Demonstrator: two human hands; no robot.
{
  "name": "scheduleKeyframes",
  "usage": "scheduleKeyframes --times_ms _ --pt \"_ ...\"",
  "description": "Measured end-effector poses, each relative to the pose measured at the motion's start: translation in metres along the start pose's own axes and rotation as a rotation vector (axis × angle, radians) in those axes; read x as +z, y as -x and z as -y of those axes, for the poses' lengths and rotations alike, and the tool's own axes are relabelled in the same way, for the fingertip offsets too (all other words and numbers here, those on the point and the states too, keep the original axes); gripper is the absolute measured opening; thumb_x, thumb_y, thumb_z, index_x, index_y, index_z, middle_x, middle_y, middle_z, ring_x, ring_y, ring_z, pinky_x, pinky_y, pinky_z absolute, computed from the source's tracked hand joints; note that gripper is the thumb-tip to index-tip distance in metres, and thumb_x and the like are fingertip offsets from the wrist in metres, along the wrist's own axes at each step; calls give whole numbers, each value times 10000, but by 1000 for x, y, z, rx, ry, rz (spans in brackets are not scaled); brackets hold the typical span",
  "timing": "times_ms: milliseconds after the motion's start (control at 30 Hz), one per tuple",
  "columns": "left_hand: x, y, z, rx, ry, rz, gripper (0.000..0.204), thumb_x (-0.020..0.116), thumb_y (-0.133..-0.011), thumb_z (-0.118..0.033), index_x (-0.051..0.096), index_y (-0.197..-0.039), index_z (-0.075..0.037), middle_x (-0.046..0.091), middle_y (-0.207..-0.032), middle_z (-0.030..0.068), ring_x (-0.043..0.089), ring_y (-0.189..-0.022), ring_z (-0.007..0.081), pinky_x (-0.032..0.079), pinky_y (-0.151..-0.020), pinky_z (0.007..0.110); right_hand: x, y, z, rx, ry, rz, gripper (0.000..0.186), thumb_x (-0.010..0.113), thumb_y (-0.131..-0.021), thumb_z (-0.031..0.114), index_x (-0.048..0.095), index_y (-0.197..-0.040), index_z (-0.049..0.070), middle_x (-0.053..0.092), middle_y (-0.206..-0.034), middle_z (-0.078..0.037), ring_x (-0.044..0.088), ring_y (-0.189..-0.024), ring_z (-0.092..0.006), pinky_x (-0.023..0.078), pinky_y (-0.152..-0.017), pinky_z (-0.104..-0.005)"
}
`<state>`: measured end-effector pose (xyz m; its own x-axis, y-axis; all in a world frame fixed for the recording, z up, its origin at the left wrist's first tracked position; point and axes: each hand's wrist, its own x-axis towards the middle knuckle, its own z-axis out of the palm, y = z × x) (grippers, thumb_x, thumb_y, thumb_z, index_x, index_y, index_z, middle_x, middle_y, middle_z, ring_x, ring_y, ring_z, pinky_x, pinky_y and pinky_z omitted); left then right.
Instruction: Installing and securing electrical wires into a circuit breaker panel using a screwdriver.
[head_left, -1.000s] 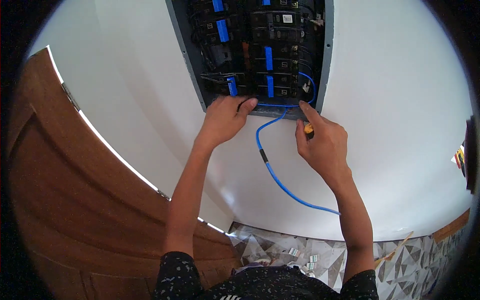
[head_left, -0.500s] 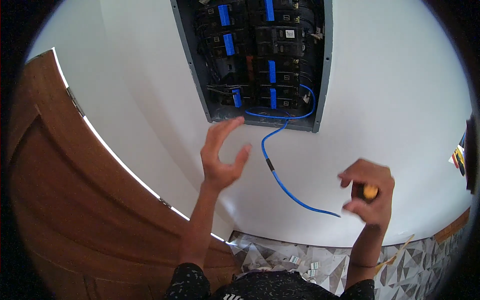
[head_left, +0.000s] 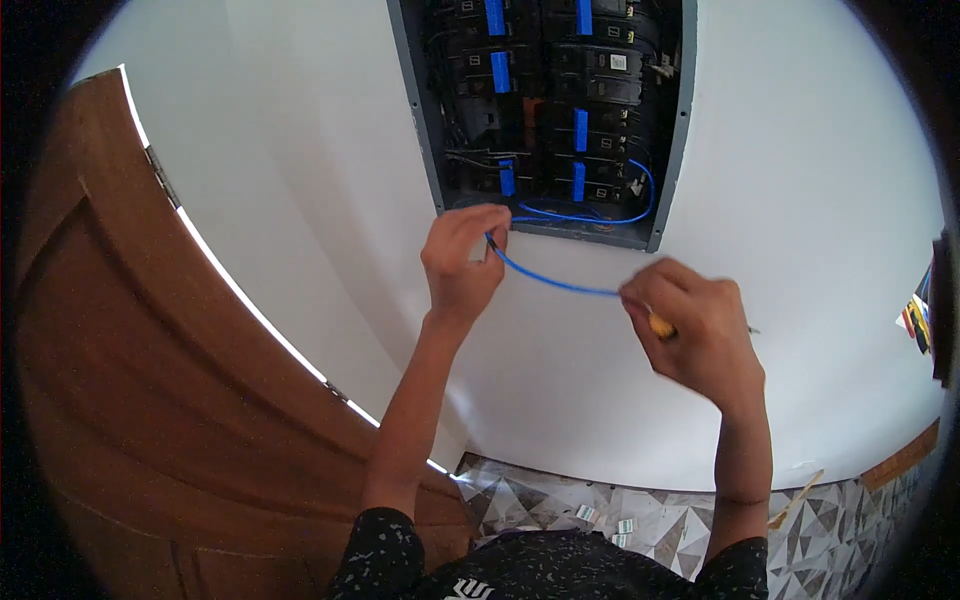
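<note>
A blue electrical wire (head_left: 557, 284) runs out of the bottom of a grey breaker panel (head_left: 683, 130). My left hand (head_left: 462, 262) pinches it just below the panel's lower edge, by a dark band on the wire. The wire's free end reaches my right hand (head_left: 702, 325), whose thumb and fingertips close on it. Tucked in that same palm is a screwdriver (head_left: 661, 326); its yellow handle end shows and a thin tip sticks out past the knuckles, the rest hidden. Between the hands the wire sags slightly.
Black circuit breakers (head_left: 600, 90) with blue toggle strips fill the panel, with loose wires along their sides. White wall (head_left: 800, 200) surrounds it. A brown wooden door (head_left: 180, 400) stands at left. Small white pieces (head_left: 626, 526) lie on the patterned tile floor (head_left: 680, 530).
Both hands were apart from the wire, which hung down. Now each has taken hold of it, the right moving up and left, and the wire is raised across. The view has shifted slightly.
</note>
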<state>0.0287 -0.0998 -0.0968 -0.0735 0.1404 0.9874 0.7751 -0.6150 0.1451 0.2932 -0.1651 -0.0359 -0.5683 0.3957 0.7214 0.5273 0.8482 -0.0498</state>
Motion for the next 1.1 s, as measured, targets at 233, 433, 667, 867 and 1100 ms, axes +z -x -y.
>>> scheduleKeyframes --times_ms 233,433,667,867,1100 --pt "-15 -10 19 -99 93 232 199 697 -805 44 717 -964 -73 719 -998 91 677 -946 214 539 -818 321 24 -30 -23 89 22 -69 92 685 -800 20 673 -879 67 661 -870 -83 658 -712 -286 533 -639 -382" --pt "-46 -26 14 -236 526 520 139 659 -885 -91 704 -1015 -76 698 -1119 73 632 -1075 230 494 -952 395 15 -31 -29 168 -2 -71 95 710 -792 29 676 -878 49 661 -864 -98 660 -753 -280 537 -680 -374" --pt "-40 -39 9 -364 437 696 273 711 -888 -317 733 -935 -49 699 -1110 79 646 -1027 228 521 -905 407 2 -25 -25 269 -37 -178 110 741 -782 31 662 -858 34 669 -885 -108 665 -779 -273 525 -707 -361" --pt "-43 -42 14 -307 369 700 174 744 -857 -214 757 -910 -49 724 -1005 73 667 -931 196 530 -841 341 21 11 -16 458 -103 -597 174 758 -829 140 666 -842 -7 665 -776 -80 617 -668 -176 495 -615 -304" --pt "-35 -41 18 -290 336 661 175 748 -850 -201 763 -948 -57 719 -992 84 662 -930 200 527 -824 318 70 45 -5 907 -1018 -289 385 675 -921 340 671 -954 -43 702 -789 -85 460 -432 -65 366 -392 -223"
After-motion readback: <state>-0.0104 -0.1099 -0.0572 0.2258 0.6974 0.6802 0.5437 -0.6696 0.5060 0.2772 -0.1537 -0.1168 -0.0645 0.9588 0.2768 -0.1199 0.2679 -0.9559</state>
